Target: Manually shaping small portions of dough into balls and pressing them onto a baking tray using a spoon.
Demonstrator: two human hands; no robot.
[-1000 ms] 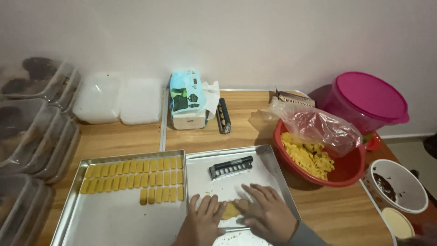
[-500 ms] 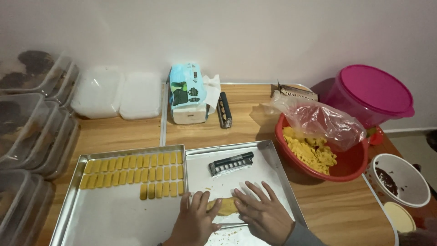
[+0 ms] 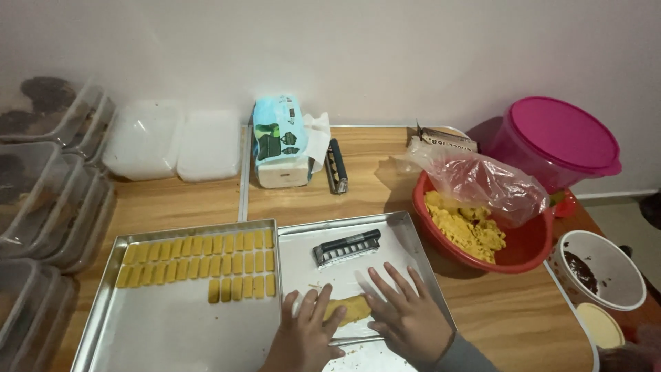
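Left hand (image 3: 306, 337), right hand (image 3: 407, 318) parted wider; dough roll (image 3: 348, 309) exposed.

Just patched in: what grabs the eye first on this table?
Both hands, left hand and right hand, press a yellow dough piece on the right tray. Rows of yellow dough bars fill the left tray, and a pink lidded tub stands far right.
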